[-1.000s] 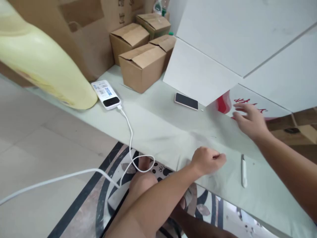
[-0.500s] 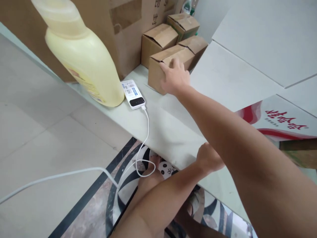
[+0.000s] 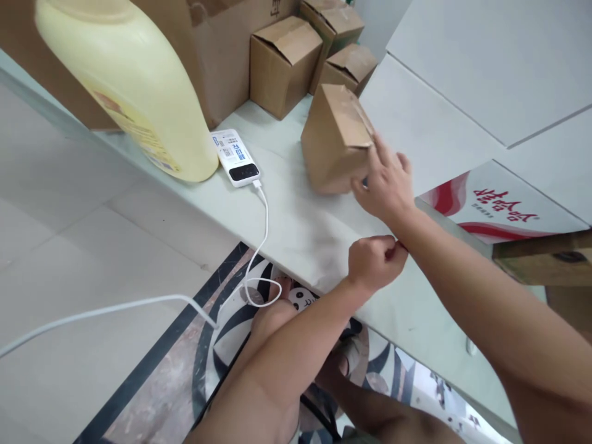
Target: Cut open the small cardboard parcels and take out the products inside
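A small brown cardboard box (image 3: 333, 139) leans at a tilt over the pale tabletop, its taped flaps slightly raised. My right hand (image 3: 387, 185) grips its near right side, fingers on the top edge and thumb lower down. Closer to the table's front edge, my left hand (image 3: 375, 262) is curled closed below my right wrist; whatever its fingers may hold is hidden. Behind stand similar boxes: one at the left (image 3: 284, 65), one at the right (image 3: 351, 65) and one further back (image 3: 333, 24).
At the left, a big pale yellow bottle (image 3: 134, 92) stands beside a white power bank (image 3: 235, 159) with a white cable (image 3: 266, 216) hanging off the edge. A large carton (image 3: 222, 55) rises behind. White panels (image 3: 444, 117) and a red-and-white printed box (image 3: 490, 203) are on the right.
My right hand has pulled one small box away from the others, towards me and to the right, tilting it. My left hand has shifted slightly up and remains closed. The view has shifted.
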`<state>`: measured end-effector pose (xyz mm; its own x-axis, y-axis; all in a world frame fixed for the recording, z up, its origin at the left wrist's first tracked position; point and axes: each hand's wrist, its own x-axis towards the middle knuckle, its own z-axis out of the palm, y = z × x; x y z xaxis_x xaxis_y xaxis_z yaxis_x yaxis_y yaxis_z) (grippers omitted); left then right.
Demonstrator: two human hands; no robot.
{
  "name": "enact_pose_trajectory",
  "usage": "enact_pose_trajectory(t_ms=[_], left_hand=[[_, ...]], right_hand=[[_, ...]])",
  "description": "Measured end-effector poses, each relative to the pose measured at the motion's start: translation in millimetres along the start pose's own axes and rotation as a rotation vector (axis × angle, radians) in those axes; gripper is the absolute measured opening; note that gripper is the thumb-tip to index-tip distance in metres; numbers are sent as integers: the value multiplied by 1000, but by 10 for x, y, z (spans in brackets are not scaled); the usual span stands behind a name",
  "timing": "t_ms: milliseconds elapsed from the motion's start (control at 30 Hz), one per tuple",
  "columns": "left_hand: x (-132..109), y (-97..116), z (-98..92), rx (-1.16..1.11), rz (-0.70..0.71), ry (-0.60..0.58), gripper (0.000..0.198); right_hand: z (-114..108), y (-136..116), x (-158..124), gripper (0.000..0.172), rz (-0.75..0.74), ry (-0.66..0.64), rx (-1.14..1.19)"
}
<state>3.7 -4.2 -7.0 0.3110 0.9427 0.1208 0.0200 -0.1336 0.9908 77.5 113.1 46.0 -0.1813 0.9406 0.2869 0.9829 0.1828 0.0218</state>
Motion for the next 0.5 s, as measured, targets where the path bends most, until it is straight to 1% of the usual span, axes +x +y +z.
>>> enact_pose_trajectory(t_ms=[67,133,167,200,233,267,300,333,367,400,433,467,500], left_hand=[[-47,-9,-14,134,249,80,38],[-106,-52,21,227,502,175,30],[-131,-84,53,259,593,242,26],[-148,-120,91,286,653,316,20],[-153,-159,130,302,686,385,15],[-145,-198,166,302,697,439,13],[-122,-235,198,287,693,476,17],[-86,-268,224,256,677,496,24],[-40,-296,245,210,649,492,30],[12,-318,265,155,605,456,35],[65,-334,287,96,554,386,40],[114,-344,313,38,505,274,43],[153,-350,344,-13,466,130,46]], right_hand=[[-246,218,-563,60,84,27,-20],[-424,458,-1204,59,153,143,10],[-473,574,-1539,56,195,231,47],[-493,680,-1871,53,247,357,99],[-486,769,-2187,51,333,457,155],[-455,838,-2477,48,483,577,204],[-405,886,-2728,48,645,696,299],[-343,912,-2934,50,766,765,377],[-274,919,-3091,53,864,815,447],[-206,911,-3199,57,921,837,515],[-144,893,-3263,61,943,842,575],[-92,870,-3292,63,944,847,630],[-53,846,-3298,64,940,856,691]])
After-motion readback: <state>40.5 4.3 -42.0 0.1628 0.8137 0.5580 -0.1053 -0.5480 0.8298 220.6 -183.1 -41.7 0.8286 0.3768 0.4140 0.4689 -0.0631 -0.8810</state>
